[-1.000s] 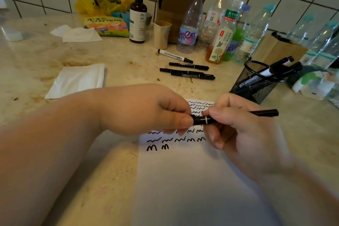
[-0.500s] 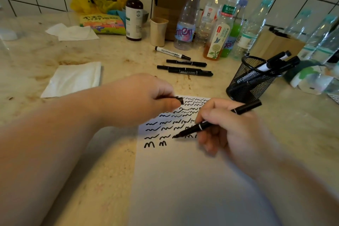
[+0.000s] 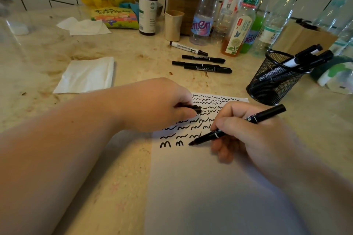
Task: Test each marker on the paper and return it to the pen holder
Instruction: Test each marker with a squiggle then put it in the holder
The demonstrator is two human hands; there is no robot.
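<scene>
My right hand (image 3: 248,135) grips an uncapped black marker (image 3: 265,115), its tip touching the white paper (image 3: 200,187) just right of two "m" scribbles. Several rows of black squiggles cover the paper's top part. My left hand (image 3: 156,105) rests on the paper's upper left corner and pinches the black marker cap (image 3: 196,109). A black mesh pen holder (image 3: 275,78) stands to the upper right with several markers in it. Several more markers (image 3: 202,63) lie on the counter behind the paper, one of them white-bodied (image 3: 188,47).
A folded white tissue (image 3: 86,75) lies at left. Along the tiled wall stand a brown pump bottle (image 3: 148,9), a beige cup (image 3: 172,25), several plastic bottles (image 3: 202,15), paper bags, a snack packet (image 3: 114,18) and a yellow bag.
My left hand pulled the cap off the marker and moved left with it. My right hand turned the marker tip down and brought it onto the paper beside the "m" marks.
</scene>
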